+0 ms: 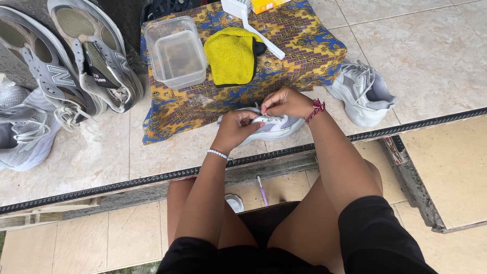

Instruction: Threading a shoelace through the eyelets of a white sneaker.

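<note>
A white and grey sneaker (276,127) lies on the tiled ledge in front of me, toe to the right. My left hand (234,129) grips its near side at the tongue. My right hand (286,102) pinches the laces at the top of the same shoe, fingers closed on them. A white bead bracelet is on my left wrist and a red woven band on my right.
A patterned blue and yellow cloth (304,45) covers a low stand bearing a clear plastic tub (176,50), a yellow microfibre cloth (232,55) and a white brush (253,25). The matching sneaker (361,91) stands at the right. Grey sneakers (76,61) lean at the left. A toothbrush (262,190) lies below the ledge.
</note>
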